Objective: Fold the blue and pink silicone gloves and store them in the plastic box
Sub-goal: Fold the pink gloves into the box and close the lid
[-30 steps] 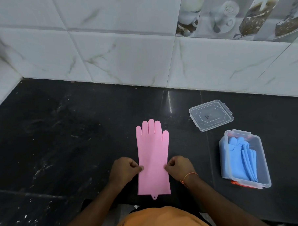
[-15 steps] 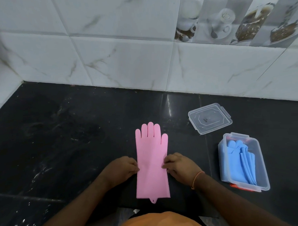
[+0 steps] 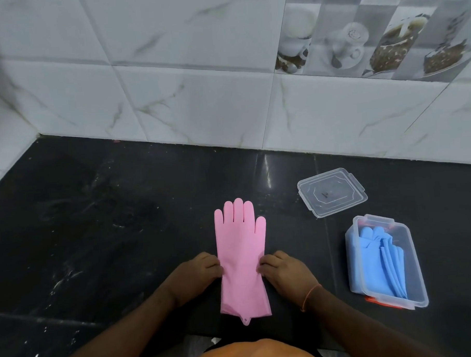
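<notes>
A pink glove (image 3: 242, 259) lies flat and unfolded on the dark stone bench (image 3: 96, 238), its fingers pointing toward the tiled wall (image 3: 198, 99) and its cuff near the bench's front edge. The left hand (image 3: 198, 274) rests at the glove's left edge and the right hand (image 3: 284, 273) at its right edge, about midway along the glove; both sets of fingers are curled and pinch the glove's sides between fingertips and thumb. A thin orange thread (image 3: 309, 296) circles the right wrist. To the right, well apart from the pink glove, a clear plastic box (image 3: 417, 283) stands open on the bench with the blue gloves (image 3: 375, 264) folded inside it, filling most of the space. An orange-red label or clip shows at the box's near end. The box's clear lid (image 3: 332, 191) lies flat on the bench just beyond the box, closer to the wall. An orange garment (image 3: 258, 352) fills the bottom edge of the view.
</notes>
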The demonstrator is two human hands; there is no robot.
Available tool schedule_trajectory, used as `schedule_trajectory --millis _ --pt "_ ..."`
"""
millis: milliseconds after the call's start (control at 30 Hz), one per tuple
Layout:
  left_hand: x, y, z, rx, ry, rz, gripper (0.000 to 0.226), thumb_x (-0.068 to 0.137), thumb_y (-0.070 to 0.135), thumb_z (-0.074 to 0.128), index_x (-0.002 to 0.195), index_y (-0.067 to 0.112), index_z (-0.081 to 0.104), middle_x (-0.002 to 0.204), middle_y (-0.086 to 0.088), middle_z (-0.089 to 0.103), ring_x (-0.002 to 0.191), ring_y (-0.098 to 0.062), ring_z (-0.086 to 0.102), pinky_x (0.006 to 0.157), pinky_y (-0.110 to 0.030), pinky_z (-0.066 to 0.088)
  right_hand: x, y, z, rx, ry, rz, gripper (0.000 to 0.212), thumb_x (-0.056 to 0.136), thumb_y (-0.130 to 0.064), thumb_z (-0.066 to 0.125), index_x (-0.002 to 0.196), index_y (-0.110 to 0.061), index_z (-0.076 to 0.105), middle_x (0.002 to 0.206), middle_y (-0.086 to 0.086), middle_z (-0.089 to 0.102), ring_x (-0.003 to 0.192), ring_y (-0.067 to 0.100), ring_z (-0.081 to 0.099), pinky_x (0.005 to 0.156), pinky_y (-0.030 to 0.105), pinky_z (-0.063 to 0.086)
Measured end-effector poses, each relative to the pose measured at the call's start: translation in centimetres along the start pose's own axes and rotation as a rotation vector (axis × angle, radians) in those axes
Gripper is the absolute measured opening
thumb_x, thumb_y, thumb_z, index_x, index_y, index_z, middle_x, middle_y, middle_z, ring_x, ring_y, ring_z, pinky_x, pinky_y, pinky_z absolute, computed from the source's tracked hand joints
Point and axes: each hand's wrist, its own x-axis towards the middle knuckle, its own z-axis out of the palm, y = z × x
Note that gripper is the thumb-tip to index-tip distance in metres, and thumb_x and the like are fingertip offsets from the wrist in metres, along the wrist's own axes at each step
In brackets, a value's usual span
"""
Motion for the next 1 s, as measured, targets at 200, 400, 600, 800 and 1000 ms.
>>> schedule_trajectory --millis 200,400,600,800,1000 --pt "-1.2 0.5 1.1 -0.010 -0.022 0.039 0.048 0.108 0.050 0.031 0.141 0.021 0.050 0.150 -0.009 0.052 0.137 -0.035 0.046 0.123 -0.056 0.029 -1.6 -0.2 0.2 0.028 0.035 -0.084 0.025 0.089 -0.034 0.080 0.111 -0.030 0.070 0.132 -0.007 0.064 0.120 0.013 0.059 0.087 0.022 0.058" --pt "-1.4 1.5 0.2 -0.102 -0.131 0.045 0.042 0.105 0.044 0.029 0.125 0.017 0.054 0.124 -0.008 0.052 0.115 -0.036 0.046 0.106 -0.056 0.035 -1.3 0.1 -0.6 0.191 -0.007 -0.001 0.022 0.101 -0.031 0.054 0.119 -0.031 0.068 0.126 -0.008 0.070 0.117 0.009 0.062 0.107 0.025 0.049" --pt "-4.4 -10.5 2.1 -0.491 -0.248 -0.063 0.022 0.105 0.028 0.060 0.090 0.043 0.061 0.084 0.017 0.067 0.080 -0.003 0.067 0.076 -0.029 0.047 2.5 -0.7 -1.3 0.787 0.048 0.834 0.015 0.097 -0.024 0.065 0.083 -0.018 0.064 0.075 0.001 0.067 0.073 0.014 0.059 0.068 0.029 0.042" --pt "-3.5 -11.6 2.5 -0.537 -0.343 -0.190 0.014 0.104 0.029 0.066 0.094 0.028 0.076 0.090 0.014 0.073 0.084 0.000 0.068 0.077 -0.023 0.054 3.7 -0.4 -1.1 0.816 -0.044 0.986 0.021 0.093 -0.026 0.066 0.073 -0.020 0.072 0.074 -0.003 0.074 0.080 0.018 0.070 0.073 0.025 0.047" --pt "-3.6 -12.0 1.7 -0.506 -0.309 -0.159 0.018 0.100 0.044 0.068 0.098 0.029 0.079 0.083 0.019 0.074 0.078 0.001 0.070 0.078 -0.029 0.063 3.3 -1.5 -1.2 0.766 0.059 0.988 0.032 0.089 -0.049 0.067 0.070 -0.024 0.061 0.069 -0.011 0.067 0.072 0.012 0.064 0.057 0.017 0.037"
